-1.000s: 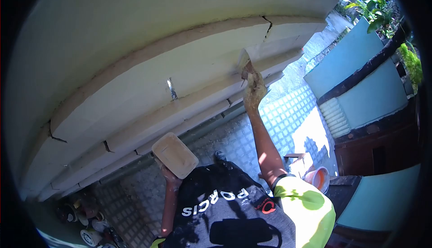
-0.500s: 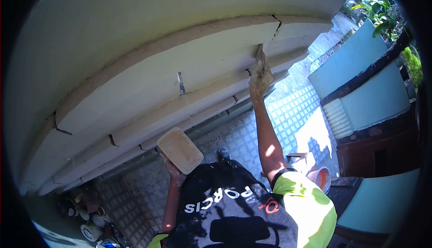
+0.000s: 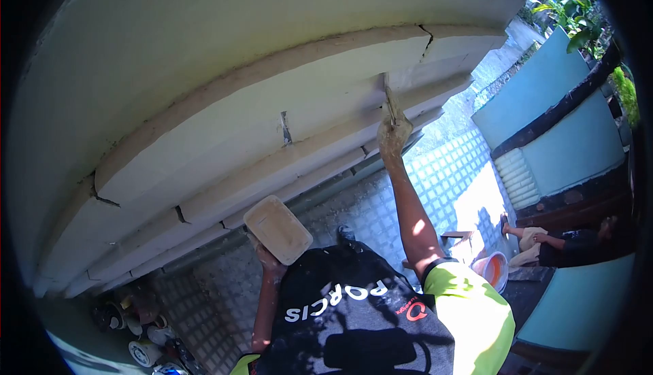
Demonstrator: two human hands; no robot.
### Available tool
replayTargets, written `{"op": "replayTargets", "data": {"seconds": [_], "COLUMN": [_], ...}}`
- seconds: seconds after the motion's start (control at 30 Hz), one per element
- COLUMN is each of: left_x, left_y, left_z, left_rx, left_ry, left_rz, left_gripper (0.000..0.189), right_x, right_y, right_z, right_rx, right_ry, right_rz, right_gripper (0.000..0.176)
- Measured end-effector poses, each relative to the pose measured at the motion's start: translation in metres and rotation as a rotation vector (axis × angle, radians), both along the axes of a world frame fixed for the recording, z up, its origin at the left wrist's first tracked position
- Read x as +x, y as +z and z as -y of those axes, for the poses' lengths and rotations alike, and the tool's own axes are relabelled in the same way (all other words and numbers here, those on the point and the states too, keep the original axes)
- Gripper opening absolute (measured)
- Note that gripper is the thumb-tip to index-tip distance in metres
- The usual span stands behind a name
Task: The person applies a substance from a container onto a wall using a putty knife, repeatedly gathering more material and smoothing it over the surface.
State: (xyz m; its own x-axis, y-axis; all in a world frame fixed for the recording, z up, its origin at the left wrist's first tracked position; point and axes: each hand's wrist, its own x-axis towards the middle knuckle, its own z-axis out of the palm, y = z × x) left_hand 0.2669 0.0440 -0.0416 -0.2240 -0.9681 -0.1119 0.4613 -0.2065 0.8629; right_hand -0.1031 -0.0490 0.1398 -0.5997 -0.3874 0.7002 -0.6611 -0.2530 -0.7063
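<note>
The tan container [image 3: 277,230] hides part of the left hand [image 3: 271,260] from me; I can't identify the shaded clutter [image 3: 144,353]; the bottom edge crops the shirt [image 3: 360,324].

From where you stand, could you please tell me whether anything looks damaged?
Yes: a dark, jagged crack cuts the upper molding above the right hand in view, interrupting its curved edge; another crack marks its left end.

The tub [image 3: 278,231] looks like dull plastic with a chalky coat, the wall [image 3: 272,14] is smooth matt paint, the ledge [image 3: 320,79] is matt with rough cracks [image 3: 427,40], the shirt [image 3: 367,273] is dull cloth, and the bucket [image 3: 480,265] looks like plastic.
</note>
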Motion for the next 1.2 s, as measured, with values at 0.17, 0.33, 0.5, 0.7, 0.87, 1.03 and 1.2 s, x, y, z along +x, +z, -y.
{"op": "replayTargets", "data": {"seconds": [0.17,0.33,0.5,0.7,0.87,1.03,1.2], "left_x": [-0.005,-0.012,-0.012,-0.02,-0.022,-0.024,-0.026], "left_y": [0.028,0.034,0.032,0.044,0.04,0.042,0.047], "left_z": [0.001,0.003,0.004,0.007,0.007,0.004,0.005], "left_rx": [0.221,0.254,0.194,0.242,0.297,0.213,0.256], "left_ry": [-0.048,-0.051,-0.056,-0.046,-0.038,-0.073,-0.074], "left_rz": [-0.346,-0.371,-0.271,-0.307,-0.375,-0.276,-0.308], "left_gripper": [0.075,0.074,0.073,0.071,0.071,0.071,0.071], "right_x": [-0.033,-0.012,-0.045,-0.016,-0.054,-0.041,-0.037], "right_y": [-0.006,-0.014,-0.03,-0.033,-0.047,-0.032,-0.032], "right_z": [-0.005,-0.008,-0.004,-0.007,-0.016,0.0,-0.024], "right_rx": [-0.037,0.323,-0.046,0.185,-0.027,0.295,0.129], "right_ry": [-0.148,-0.098,-0.136,-0.047,-0.079,-0.077,0.012], "right_rz": [0.086,0.112,0.15,0.243,0.231,0.228,0.108], "right_gripper": [0.034,0.036,0.035,0.037,0.035,0.034,0.034]}}
